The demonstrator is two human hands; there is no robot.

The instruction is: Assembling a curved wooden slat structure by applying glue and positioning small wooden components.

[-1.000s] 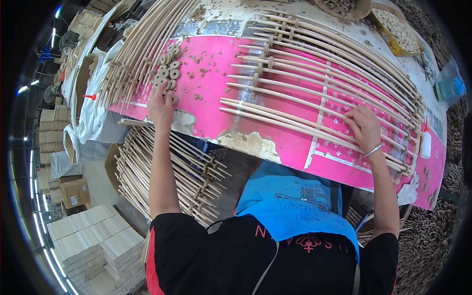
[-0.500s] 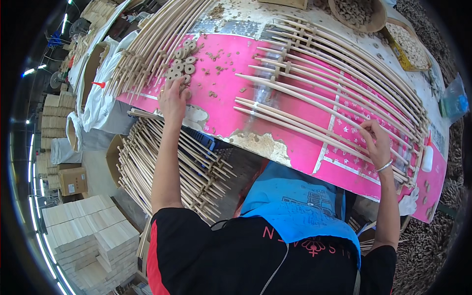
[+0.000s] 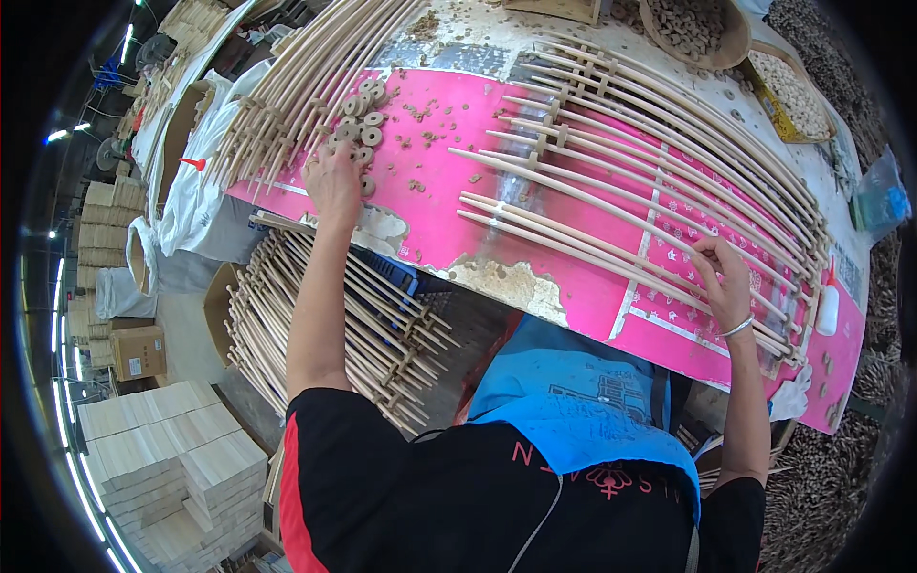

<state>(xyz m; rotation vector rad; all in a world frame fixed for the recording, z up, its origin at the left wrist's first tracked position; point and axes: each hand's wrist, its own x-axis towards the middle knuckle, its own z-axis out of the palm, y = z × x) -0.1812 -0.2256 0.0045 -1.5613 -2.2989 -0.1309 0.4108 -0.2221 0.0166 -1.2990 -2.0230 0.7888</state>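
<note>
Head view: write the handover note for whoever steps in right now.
Left hand: on the wooden discs at the pink table's left end; grip hidden.
Right hand: fingers on the near sticks, right side.
Done: many sticks already lie in rows joined by small cross blocks.
Left: loose discs remain; the nearest sticks show fewer blocks.

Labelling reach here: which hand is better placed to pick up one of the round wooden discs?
Left. The left hand rests right at the wooden discs on the pink table. The right hand is far across, on the long sticks.
</note>
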